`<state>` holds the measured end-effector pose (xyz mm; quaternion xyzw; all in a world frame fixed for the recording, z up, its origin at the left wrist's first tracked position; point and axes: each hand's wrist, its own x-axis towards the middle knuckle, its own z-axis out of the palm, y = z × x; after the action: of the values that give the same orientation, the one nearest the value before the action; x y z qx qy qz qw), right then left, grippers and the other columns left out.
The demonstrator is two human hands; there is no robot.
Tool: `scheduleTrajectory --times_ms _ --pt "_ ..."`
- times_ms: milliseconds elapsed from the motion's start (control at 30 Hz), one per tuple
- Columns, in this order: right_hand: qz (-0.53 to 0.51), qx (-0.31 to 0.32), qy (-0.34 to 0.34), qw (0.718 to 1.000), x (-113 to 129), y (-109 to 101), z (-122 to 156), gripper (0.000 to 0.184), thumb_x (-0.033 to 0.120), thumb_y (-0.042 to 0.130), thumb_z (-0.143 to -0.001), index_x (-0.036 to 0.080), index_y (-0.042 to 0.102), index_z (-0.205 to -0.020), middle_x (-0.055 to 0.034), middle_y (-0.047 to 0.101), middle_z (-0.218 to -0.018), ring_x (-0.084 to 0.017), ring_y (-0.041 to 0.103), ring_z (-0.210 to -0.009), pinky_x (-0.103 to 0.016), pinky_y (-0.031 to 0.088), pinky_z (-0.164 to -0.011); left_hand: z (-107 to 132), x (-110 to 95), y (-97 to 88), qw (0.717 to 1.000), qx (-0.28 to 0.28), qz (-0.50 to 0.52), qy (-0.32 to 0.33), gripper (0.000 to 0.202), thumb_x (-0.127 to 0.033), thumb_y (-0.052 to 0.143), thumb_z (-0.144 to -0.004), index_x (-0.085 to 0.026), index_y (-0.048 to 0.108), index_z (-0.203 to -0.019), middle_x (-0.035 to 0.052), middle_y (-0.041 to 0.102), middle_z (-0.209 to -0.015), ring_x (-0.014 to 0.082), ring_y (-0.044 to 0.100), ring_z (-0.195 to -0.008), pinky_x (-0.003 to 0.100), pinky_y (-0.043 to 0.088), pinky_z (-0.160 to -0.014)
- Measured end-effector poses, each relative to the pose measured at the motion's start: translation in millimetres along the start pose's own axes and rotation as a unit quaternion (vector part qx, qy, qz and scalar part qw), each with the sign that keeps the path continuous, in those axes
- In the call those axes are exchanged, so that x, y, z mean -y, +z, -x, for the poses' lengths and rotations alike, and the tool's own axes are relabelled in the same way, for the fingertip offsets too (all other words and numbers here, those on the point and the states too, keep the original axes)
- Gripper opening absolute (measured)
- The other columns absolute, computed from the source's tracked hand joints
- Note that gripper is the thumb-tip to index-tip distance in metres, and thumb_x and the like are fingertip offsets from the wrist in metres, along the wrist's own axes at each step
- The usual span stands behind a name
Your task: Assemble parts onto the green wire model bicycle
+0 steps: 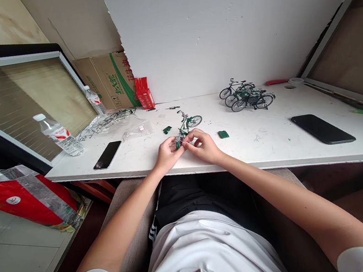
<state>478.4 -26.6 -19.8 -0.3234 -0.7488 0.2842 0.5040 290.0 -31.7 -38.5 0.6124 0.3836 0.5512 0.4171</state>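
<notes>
A small green model bicycle (187, 125) rests on the white table (259, 141) in front of me. My left hand (167, 153) pinches its rear end, fingers closed on it. My right hand (204, 145) is closed against the same rear part from the other side. The front wheel points away from me. Two small green parts lie loose nearby, one (167, 129) to the left and one (223, 134) to the right.
Finished model bicycles (247, 95) stand at the back right. Black phones lie at the left (107, 155) and the right (322, 128). Two water bottles (59, 135), clear plastic sprues (109, 119), a red packet (144, 93) and a cardboard box (113, 80) fill the back left.
</notes>
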Motion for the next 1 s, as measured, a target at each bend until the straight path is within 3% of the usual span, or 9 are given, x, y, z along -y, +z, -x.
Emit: scheduleTrajectory --times_ms 333,567,767,1000 --pt "0.052 -0.005 -0.062 0.997 -0.5 2.0 2.5 0.01 0.029 0.066 -0.099 0.025 0.07 -0.107 -0.0088 0.071 -0.101 -0.025 0.065 -0.097 -0.035 0.056 -0.065 -1.4 -5.7 -5.4 0.994 0.012 0.096 -0.047 0.049 -0.04 0.094 -0.073 -0.014 0.069 -0.107 0.0133 0.078 -0.112 0.0291 0.075 -0.108 0.044 0.063 -0.095" --pt "0.061 -0.01 -0.068 0.996 -0.3 1.6 2.3 0.009 0.031 0.065 -0.101 0.024 0.07 -0.105 -0.008 0.071 -0.097 -0.025 0.065 -0.097 -0.034 0.056 -0.064 0.4 -9.1 -5.4 0.993 0.018 0.102 -0.061 0.05 -0.042 0.094 -0.074 -0.015 0.069 -0.107 0.0127 0.078 -0.11 0.027 0.074 -0.104 0.04 0.063 -0.091" --pt "0.066 -0.001 -0.072 0.995 -0.8 1.8 2.1 0.011 0.031 0.064 -0.102 0.025 0.071 -0.109 -0.0079 0.071 -0.098 -0.025 0.065 -0.098 -0.035 0.057 -0.066 0.0 -13.9 -4.3 0.991 0.008 0.116 -0.072 0.047 -0.054 0.087 -0.082 -0.015 0.069 -0.101 0.0092 0.076 -0.102 0.023 0.074 -0.097 0.036 0.063 -0.085" --pt "0.065 -0.003 -0.072 0.995 -3.8 2.6 2.2 0.021 0.031 0.065 -0.101 0.027 0.07 -0.122 -0.0073 0.071 -0.095 -0.027 0.065 -0.099 -0.036 0.059 -0.067 -0.9 -11.1 -4.7 0.991 0.005 0.114 -0.068 0.048 -0.049 0.091 -0.078 -0.015 0.07 -0.105 0.0094 0.077 -0.103 0.0234 0.074 -0.096 0.037 0.063 -0.087"
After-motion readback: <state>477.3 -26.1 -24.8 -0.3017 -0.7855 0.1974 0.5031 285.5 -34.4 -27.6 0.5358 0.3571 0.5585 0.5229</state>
